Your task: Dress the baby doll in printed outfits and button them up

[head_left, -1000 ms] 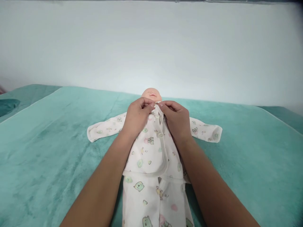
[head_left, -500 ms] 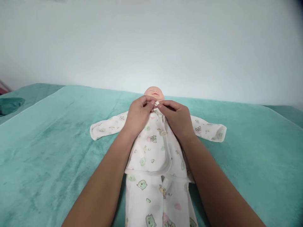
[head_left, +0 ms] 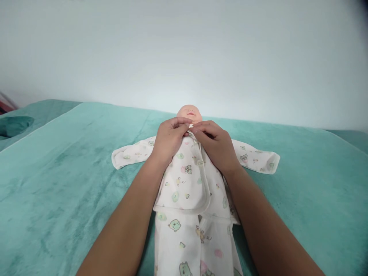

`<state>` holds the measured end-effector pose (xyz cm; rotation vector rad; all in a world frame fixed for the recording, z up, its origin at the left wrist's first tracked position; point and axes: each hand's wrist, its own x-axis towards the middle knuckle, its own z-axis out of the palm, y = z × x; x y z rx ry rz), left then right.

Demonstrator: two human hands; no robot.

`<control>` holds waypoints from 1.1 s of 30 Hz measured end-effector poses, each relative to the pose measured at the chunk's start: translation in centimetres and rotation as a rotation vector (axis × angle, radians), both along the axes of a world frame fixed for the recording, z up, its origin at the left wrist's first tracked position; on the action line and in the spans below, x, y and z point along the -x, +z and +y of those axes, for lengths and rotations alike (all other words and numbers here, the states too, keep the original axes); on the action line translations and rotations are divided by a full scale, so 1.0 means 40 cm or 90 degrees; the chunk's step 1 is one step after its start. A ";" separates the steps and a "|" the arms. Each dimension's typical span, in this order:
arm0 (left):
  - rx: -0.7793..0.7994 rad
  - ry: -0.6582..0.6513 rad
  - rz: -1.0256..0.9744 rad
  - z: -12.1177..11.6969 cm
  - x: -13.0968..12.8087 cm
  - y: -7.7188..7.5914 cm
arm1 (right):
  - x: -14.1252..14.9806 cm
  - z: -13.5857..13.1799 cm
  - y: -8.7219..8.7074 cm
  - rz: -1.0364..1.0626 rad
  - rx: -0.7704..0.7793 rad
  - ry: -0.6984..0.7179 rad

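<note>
A baby doll (head_left: pixel 189 111) lies on its back, dressed in a white baby jacket (head_left: pixel 184 184) printed with small animals, its sleeves spread to both sides. At the doll's neck, my left hand (head_left: pixel 172 136) pinches the collar edge between thumb and fingers. Opposite it, my right hand (head_left: pixel 215 142) is closed in the same way on the collar. A small bit of white fabric (head_left: pixel 191 125) shows between the fingertips; whether it is a tie or a fastener tab I cannot make out. Matching white trousers (head_left: pixel 178 245) cover the doll's legs below the jacket hem.
Teal plush cloth (head_left: pixel 63 176) covers the surface under the doll. A pale wall (head_left: pixel 184 50) rises behind it. Far left, a dark green folded item (head_left: pixel 15 126) lies near the edge of the cloth.
Both hands stay at the collar with only slight finger movement. The white bit between the fingertips looks flatter. The whole view has shifted a little.
</note>
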<state>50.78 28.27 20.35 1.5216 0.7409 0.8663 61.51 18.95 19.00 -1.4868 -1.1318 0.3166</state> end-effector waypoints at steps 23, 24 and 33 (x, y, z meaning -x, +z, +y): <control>-0.140 0.028 0.103 -0.013 -0.008 0.001 | -0.027 0.013 -0.022 0.147 -0.025 0.009; -0.140 0.027 0.098 -0.013 -0.008 -0.001 | -0.028 0.013 -0.023 0.149 -0.024 0.010; -0.114 0.029 0.063 -0.016 -0.008 -0.007 | -0.031 0.015 -0.024 0.159 0.000 -0.001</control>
